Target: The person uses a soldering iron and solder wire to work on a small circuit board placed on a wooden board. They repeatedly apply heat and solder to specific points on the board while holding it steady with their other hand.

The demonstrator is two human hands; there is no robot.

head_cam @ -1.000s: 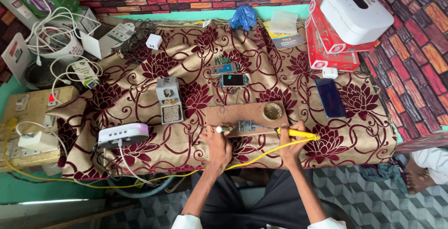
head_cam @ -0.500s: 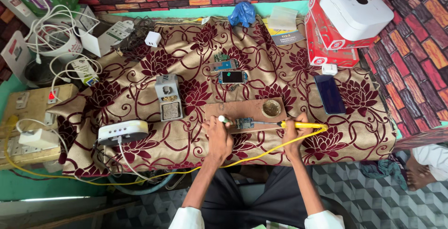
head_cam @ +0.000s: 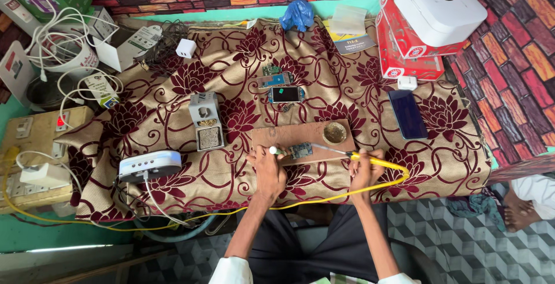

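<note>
My right hand [head_cam: 363, 169] grips a yellow-handled soldering iron [head_cam: 370, 159], its thin metal tip reaching left to a small circuit board [head_cam: 300, 150]. The board lies on a brown wooden board [head_cam: 289, 136] on the flowered cloth. My left hand [head_cam: 267, 168] rests at the wooden board's front edge and pinches a small white-tipped piece [head_cam: 273, 151] just left of the circuit board. A round brass tin [head_cam: 335, 132] sits on the wooden board's right end. The iron's yellow cord [head_cam: 324, 198] trails left along the table's front.
A dark phone [head_cam: 407, 114] lies to the right, red boxes [head_cam: 404, 47] with a white device [head_cam: 439, 3] behind it. Small phone parts [head_cam: 283, 93] lie mid-table, a grey tip-cleaner stand [head_cam: 205, 121] and a white unit [head_cam: 149, 165] to the left. A power board [head_cam: 34, 139] and white cables [head_cam: 63, 35] crowd the far left.
Both hands stay at the wooden board. The soldering iron's tip has shifted slightly towards the small circuit board.
</note>
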